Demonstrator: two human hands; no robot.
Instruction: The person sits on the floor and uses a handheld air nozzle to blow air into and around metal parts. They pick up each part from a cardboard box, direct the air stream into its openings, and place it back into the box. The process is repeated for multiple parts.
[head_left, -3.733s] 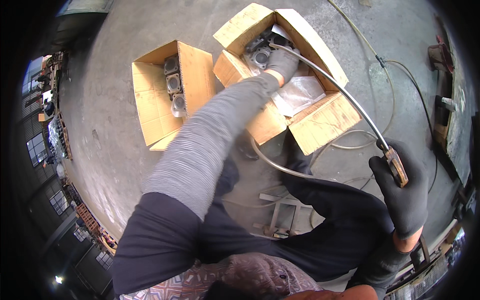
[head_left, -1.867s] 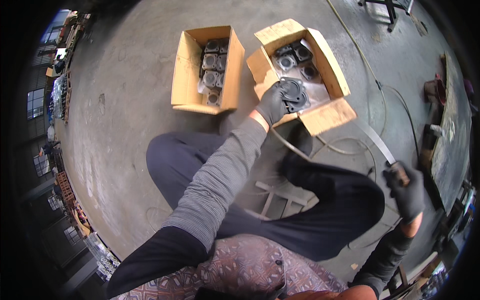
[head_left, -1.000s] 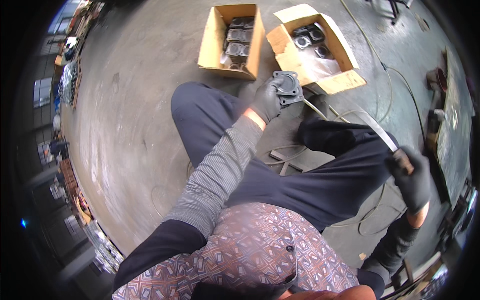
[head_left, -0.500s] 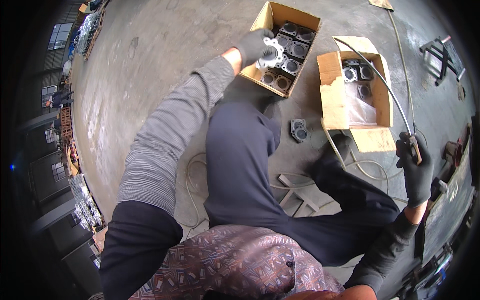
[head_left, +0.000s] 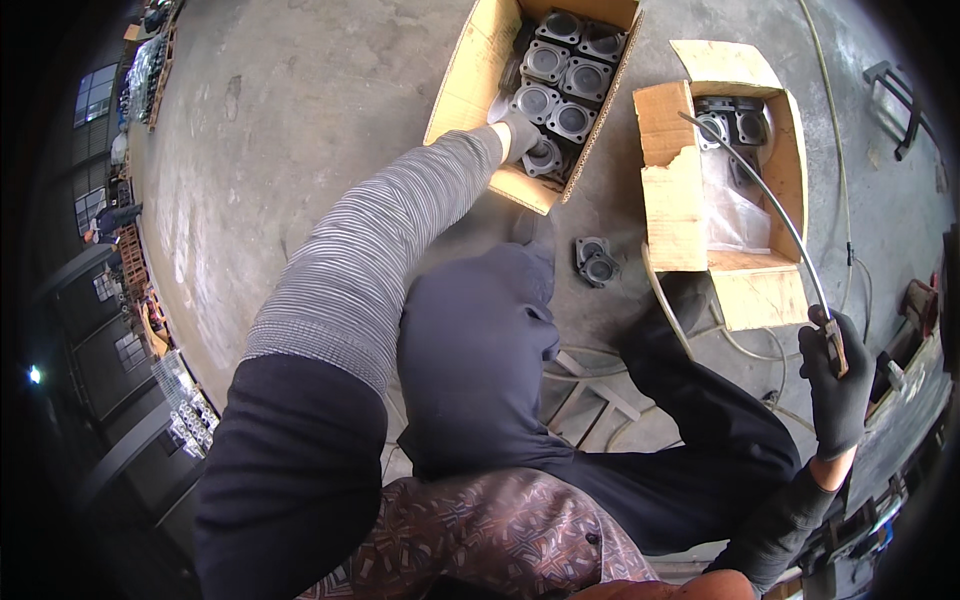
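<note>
Parts (head_left: 535,103) of dark metal, each with a squarish flange and a round middle, sit in two rows in the left box (head_left: 472,72), which stands open at 12 o'clock from the person's waist. At the near end of that box, the gloved left hand (head_left: 519,137) dips in, right by the nearest part; from here I can't fairly tell how far its fingers are closed or whether they grip anything, since they are largely hidden. Out at 2 o'clock, the right hand (head_left: 836,378), gloved too, is wrapped round the wooden handle (head_left: 837,348) of a long knife (head_left: 777,203), its blade pointing to 11 o'clock and crossing in front of the right box (head_left: 670,220). That box stands at 1 o'clock with flaps folded out, more parts at its far end and a clear sheet (head_left: 735,205) nearer. Between 12 and 1, a loose pair (head_left: 597,262) of parts lies overlapping on the grey floor (head_left: 300,150).
</note>
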